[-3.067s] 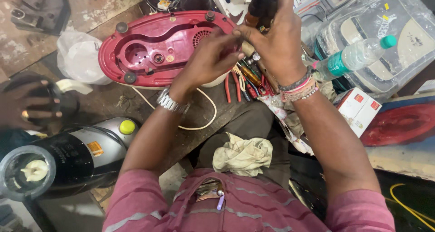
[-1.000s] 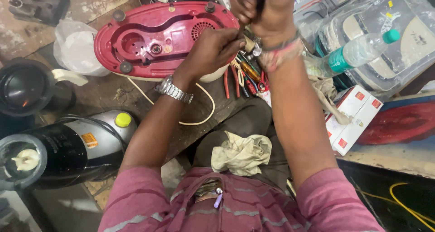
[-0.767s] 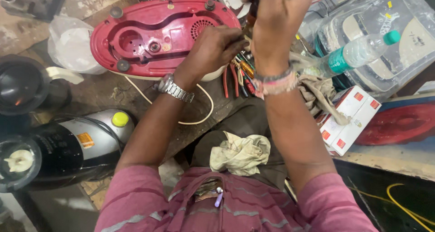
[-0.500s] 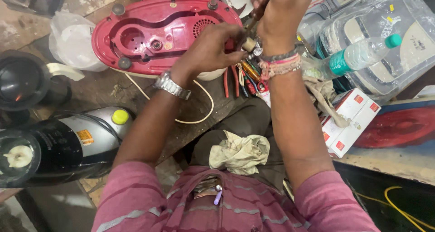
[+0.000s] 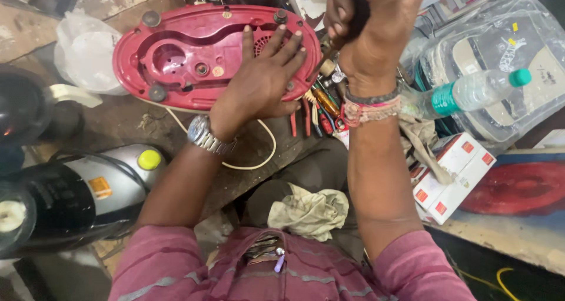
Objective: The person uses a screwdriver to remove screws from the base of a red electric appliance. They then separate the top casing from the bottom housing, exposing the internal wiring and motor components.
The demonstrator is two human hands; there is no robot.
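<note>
A red plastic appliance base (image 5: 176, 57) lies upside down on the worn workbench, round rubber feet up. My left hand (image 5: 265, 80), with a metal wristwatch, lies flat on its right end, fingers spread. My right hand (image 5: 371, 24) is raised above the base's right edge, closed around the dark handle of a tool that points down toward the base; its tip is hidden behind the hand. Thread bands circle that wrist.
Several pliers and screwdrivers (image 5: 315, 110) lie beside the base. A plastic water bottle (image 5: 471, 92), white-and-red boxes (image 5: 453, 174), a clear bag (image 5: 500, 48), a black-and-silver mixer body (image 5: 76, 192), a white plastic bag (image 5: 85, 51) and a crumpled cloth (image 5: 306, 213) surround me.
My left hand has moved from gripping near the tool to lying flat on the red base. My right hand stays raised, holding the tool. The view shifted slightly.
</note>
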